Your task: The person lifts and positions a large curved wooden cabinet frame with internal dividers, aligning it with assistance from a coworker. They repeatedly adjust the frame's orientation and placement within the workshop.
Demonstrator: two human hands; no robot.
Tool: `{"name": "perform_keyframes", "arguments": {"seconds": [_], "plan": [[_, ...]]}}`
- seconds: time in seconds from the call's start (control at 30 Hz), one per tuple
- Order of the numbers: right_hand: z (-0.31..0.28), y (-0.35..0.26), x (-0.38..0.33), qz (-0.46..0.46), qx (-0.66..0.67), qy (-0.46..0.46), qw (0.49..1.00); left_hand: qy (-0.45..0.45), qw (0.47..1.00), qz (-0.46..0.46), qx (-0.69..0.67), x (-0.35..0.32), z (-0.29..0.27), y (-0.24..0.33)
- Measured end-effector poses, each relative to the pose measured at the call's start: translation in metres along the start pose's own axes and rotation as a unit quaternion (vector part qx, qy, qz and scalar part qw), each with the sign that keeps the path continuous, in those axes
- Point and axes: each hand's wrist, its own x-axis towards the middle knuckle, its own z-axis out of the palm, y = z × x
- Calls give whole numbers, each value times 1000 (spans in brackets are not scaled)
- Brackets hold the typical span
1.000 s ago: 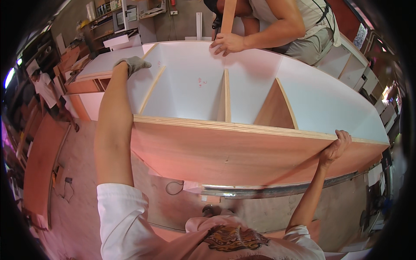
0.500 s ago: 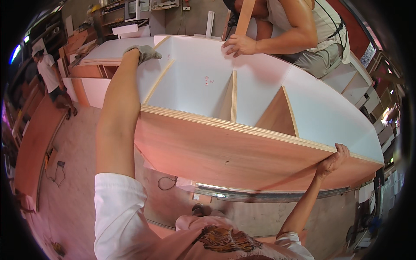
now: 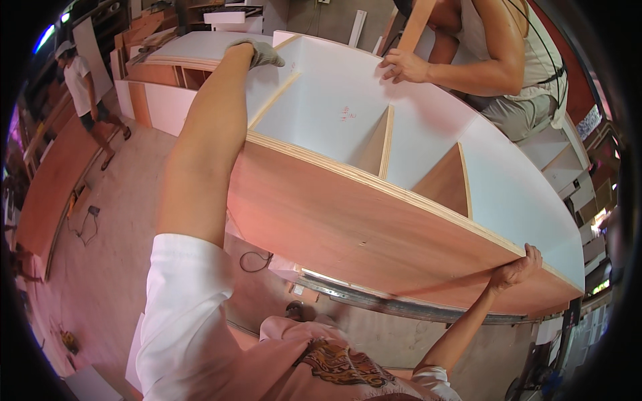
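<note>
In front of me is a curved plywood cabinet, white inside, with upright dividers and a reddish-brown long face toward me. My left hand, in a grey knit glove, reaches over its far left end and grips the panel edge there; part of its grip is hidden. My bare right hand is closed over the plywood edge near the right end, fingers on top. Across the cabinet, a co-worker's hand rests at the far white edge beside an upright wooden strip.
The co-worker crouches behind the cabinet. Another person walks at the left near a long brown board. A cable lies on the floor. Below the cabinet runs a metal-edged support. Several white carcasses stand behind.
The view has turned, so the cabinet appears tilted, with its right end lower. Both my hands keep their places on it. At the left, the other person has taken a step.
</note>
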Motion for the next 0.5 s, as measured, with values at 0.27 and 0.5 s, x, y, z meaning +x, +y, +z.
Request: {"name": "perform_keyframes", "arguments": {"seconds": [0.27, 0.5], "plan": [[3, 7, -4, -6, -2, 11, 1000, 21, 1000, -3, -4, -17, -4, 7], [3, 4, -3, -1, 5, 15, 1000, -7, 1000, -18, -8, -19, -5, 8]]}}
